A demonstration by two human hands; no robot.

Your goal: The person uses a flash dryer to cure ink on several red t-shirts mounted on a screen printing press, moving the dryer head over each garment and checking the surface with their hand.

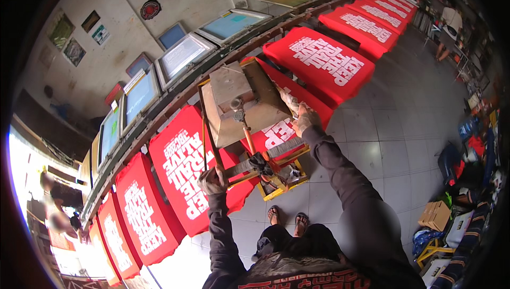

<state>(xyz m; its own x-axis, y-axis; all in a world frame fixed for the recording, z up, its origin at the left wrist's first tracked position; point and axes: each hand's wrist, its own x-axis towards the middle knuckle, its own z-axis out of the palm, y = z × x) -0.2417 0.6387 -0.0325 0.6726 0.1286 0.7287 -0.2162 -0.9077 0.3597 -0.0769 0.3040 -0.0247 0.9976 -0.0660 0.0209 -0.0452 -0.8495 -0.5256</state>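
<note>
In front of me a boxy metal heater hood (220, 121) rides on a yellow frame (304, 174) with a grey-wrapped crossbar (284, 149). It covers part of a red T-shirt (313, 100) with white lettering. My left hand (212, 180) is closed round the near left end of the frame, beside another printed red shirt (183, 182). My right hand (306, 120) is closed at the hood's right side, next to a pale wrapped piece (289, 100); its grip is partly hidden. A gas fitting with a copper-coloured pipe (245, 129) stands at the hood's front.
Several red shirts lie in a long row, among them one further right (319, 60) and one further left (146, 212). Framed printing screens (186, 57) line the wall behind. Grey floor tiles (361, 156) lie to my right, with a cardboard box (434, 214) and clutter. Other people are at both far ends.
</note>
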